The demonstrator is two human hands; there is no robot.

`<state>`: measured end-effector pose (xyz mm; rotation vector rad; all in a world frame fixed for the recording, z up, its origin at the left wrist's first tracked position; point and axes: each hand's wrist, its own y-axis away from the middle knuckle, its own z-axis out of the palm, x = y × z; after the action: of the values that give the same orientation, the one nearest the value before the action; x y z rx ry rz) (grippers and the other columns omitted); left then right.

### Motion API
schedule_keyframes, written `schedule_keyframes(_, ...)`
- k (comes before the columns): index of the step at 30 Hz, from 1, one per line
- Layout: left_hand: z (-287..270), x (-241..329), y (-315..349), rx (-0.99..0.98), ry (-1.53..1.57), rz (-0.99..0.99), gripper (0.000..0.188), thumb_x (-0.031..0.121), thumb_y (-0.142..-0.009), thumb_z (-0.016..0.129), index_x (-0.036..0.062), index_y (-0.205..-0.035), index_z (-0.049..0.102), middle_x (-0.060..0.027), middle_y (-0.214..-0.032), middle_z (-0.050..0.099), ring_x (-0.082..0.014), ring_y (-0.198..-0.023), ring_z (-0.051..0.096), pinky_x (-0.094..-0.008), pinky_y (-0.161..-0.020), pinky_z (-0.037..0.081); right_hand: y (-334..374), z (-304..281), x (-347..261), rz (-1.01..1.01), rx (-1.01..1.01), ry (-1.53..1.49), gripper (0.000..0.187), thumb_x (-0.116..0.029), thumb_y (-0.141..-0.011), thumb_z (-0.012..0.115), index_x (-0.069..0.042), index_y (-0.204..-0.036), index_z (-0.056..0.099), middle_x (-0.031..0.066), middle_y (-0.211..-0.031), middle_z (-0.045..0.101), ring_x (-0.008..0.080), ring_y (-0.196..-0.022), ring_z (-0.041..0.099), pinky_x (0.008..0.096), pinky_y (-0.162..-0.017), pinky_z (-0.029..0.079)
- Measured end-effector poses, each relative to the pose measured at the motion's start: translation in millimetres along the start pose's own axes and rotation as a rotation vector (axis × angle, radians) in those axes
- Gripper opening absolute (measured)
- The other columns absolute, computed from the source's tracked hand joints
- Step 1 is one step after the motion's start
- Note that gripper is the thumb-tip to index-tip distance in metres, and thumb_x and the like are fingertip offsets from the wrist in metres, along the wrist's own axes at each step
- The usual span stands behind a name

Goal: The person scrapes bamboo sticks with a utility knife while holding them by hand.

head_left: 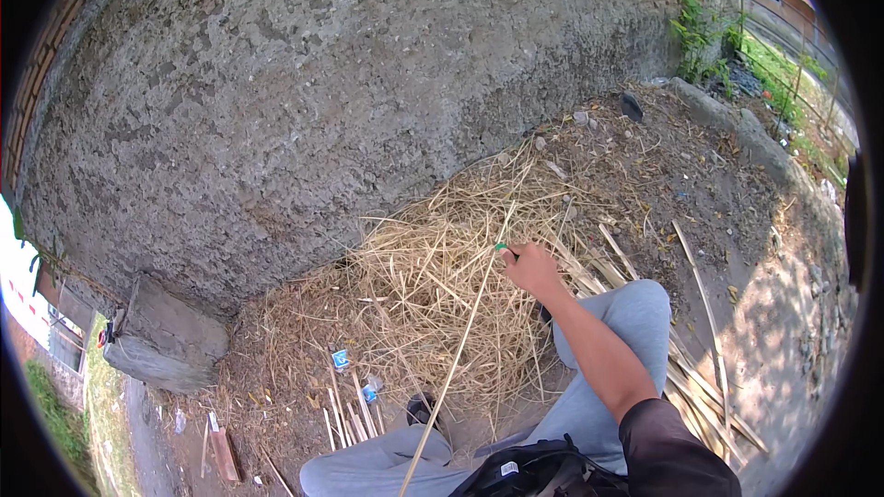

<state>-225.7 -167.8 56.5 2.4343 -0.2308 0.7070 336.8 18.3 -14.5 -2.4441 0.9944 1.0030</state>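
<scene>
A long, thin, pale bamboo strip (460, 348) slants from the lower edge up past my right hand (531, 271), its far end over the shavings. My right hand is closed, thumb and fingers pinched at the strip. A small green piece (501, 247) shows at the thumb tip, with something dark beside it; I cannot make out what these are. Under the hand spreads a heap of curly bamboo shavings (419, 267). My left hand does not show. My legs in grey trousers (603, 340) are bent on both sides of the strip.
Split bamboo strips (700, 396) lie by my right leg; shorter ones (354, 419) lie left of my shoe. Plastic cups with blue labels (341, 359) lie near those. A rough wall (368, 92) rises ahead. A concrete block (170, 336) juts out at left.
</scene>
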Motion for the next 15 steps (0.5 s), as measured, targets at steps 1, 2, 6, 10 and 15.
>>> schedule_keyframes(1, -1, -8, 3, 0.146, -0.268, 0.335, 0.021, 0.026, -0.095, 0.057, 0.0059, -0.092, 0.059, -0.0109, -0.074, 0.059, -0.0325, -0.066, 0.057, -0.0455, -0.063, 0.048, 1, 0, -1, -0.017, -0.001, 0.009, 0.035, -0.039, -0.094, 0.057, -0.016, -0.114, 0.073, 0.0193, -0.081, 0.069, 0.0373, -0.083, 0.067, 0.0478, -0.081, 0.053)
schedule_keyframes(2, -3, -17, 6, 0.292, -0.534, 0.672, 0.023, 0.027, -0.096, 0.055, 0.0061, -0.091, 0.060, -0.0090, -0.073, 0.059, -0.0283, -0.066, 0.057, -0.0415, -0.061, 0.048, 2, 0, -1, -0.033, -0.001, 0.019, 0.035, -0.040, -0.094, 0.057, -0.016, -0.114, 0.073, 0.0194, -0.081, 0.069, 0.0375, -0.083, 0.067, 0.0480, -0.082, 0.053)
schedule_keyframes(6, -15, -78, 17, 0.002, -0.002, 0.060, 0.023, 0.027, -0.093, 0.059, 0.0060, -0.101, 0.064, -0.0160, -0.080, 0.064, -0.0342, -0.075, 0.062, -0.0446, -0.068, 0.051, 1, -9, -6, -0.016, -0.065, 0.004, 0.035, -0.039, -0.094, 0.057, -0.015, -0.113, 0.073, 0.0186, -0.079, 0.069, 0.0384, -0.079, 0.067, 0.0489, -0.079, 0.053)
schedule_keyframes(10, -34, -155, 50, -0.236, 0.237, -0.212, 0.024, 0.019, -0.088, 0.063, 0.0048, -0.107, 0.065, -0.0189, -0.089, 0.064, -0.0374, -0.084, 0.062, -0.0447, -0.072, 0.051, 0, 10, 9, -0.103, -0.030, 0.065, 0.032, -0.037, -0.094, 0.057, -0.016, -0.112, 0.073, 0.0175, -0.076, 0.068, 0.0388, -0.074, 0.067, 0.0492, -0.076, 0.054)
schedule_keyframes(15, -50, -225, 106, -0.113, -0.124, 0.093, 0.022, 0.014, -0.088, 0.066, 0.0050, -0.107, 0.064, -0.0134, -0.093, 0.060, -0.0323, -0.087, 0.059, -0.0404, -0.072, 0.050, 1, 14, 5, -0.097, -0.113, 0.050, 0.030, -0.037, -0.094, 0.057, -0.015, -0.106, 0.074, 0.0210, -0.080, 0.068, 0.0391, -0.080, 0.067, 0.0500, -0.077, 0.053)
